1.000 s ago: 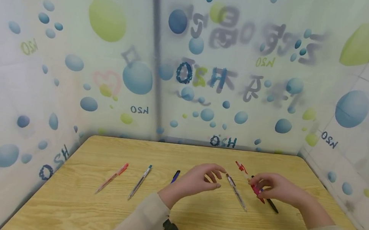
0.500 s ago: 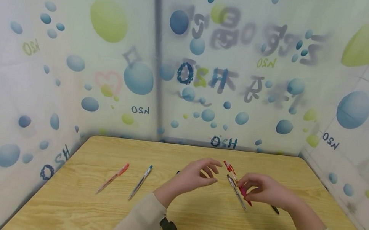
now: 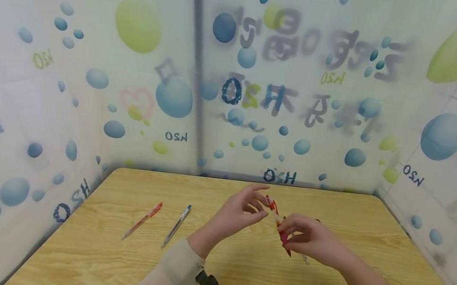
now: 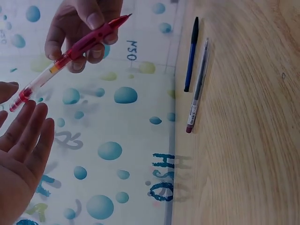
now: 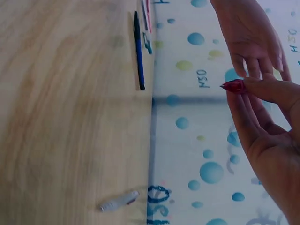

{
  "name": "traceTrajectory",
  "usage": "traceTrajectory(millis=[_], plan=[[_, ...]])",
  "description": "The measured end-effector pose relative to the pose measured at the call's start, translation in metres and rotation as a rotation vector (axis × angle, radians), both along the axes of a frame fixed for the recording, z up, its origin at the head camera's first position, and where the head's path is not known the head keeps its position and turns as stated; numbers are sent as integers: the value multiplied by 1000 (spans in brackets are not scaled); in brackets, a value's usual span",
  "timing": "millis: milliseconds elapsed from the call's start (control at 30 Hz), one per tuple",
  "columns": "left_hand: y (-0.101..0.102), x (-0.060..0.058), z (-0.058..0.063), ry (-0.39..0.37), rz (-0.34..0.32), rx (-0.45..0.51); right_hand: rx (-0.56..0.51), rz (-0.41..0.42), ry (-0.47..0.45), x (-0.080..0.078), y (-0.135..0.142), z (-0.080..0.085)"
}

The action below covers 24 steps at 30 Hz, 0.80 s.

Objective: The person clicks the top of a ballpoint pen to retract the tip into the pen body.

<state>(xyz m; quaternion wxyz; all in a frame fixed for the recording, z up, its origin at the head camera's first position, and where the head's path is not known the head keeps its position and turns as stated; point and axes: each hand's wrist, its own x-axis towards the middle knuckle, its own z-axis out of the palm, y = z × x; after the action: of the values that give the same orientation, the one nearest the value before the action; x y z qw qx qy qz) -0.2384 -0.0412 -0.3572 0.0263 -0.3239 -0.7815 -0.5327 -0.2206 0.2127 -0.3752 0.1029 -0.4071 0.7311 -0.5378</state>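
My right hand (image 3: 313,238) holds a red pen (image 4: 86,44) by its grip section, pinched between thumb and fingers. It is raised above the table and slants, clip end up and towards the left hand. My left hand (image 3: 241,210) is beside that clip end, thumb and loosely bent fingers spread around it. In the left wrist view the fingertips (image 4: 29,107) are very close to the clip end; whether they touch it I cannot tell. A clear pen (image 4: 199,86) lies on the table, mostly covered by the right hand in the head view.
On the wooden table (image 3: 212,278) lie a pink-red pen (image 3: 143,220) and a clear pen with a blue end (image 3: 177,225), left of the hands. A dark blue pen (image 4: 191,56) lies by the clear pen. Another blue pen (image 5: 139,51) shows in the right wrist view. Patterned curtains (image 3: 126,139) surround the table.
My right hand has carried the red pen leftwards, over the clear pen, up to my left hand. The left hand has risen slightly, its fingers now around the pen's clip end.
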Motion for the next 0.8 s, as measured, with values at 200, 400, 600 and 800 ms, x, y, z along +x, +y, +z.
traceTrajectory(millis=[200,400,600,800], plan=[[1,6,1,11,53,97,-99,-18,27,5,-17,-8],[3,10,3,13,92,182,-141,-107,-20,13,-33,-10],[4,12,4,28,88,231,-212,-138,-35,18,-46,-13],[5,12,4,45,69,213,-222,-126,-26,21,-51,-14]])
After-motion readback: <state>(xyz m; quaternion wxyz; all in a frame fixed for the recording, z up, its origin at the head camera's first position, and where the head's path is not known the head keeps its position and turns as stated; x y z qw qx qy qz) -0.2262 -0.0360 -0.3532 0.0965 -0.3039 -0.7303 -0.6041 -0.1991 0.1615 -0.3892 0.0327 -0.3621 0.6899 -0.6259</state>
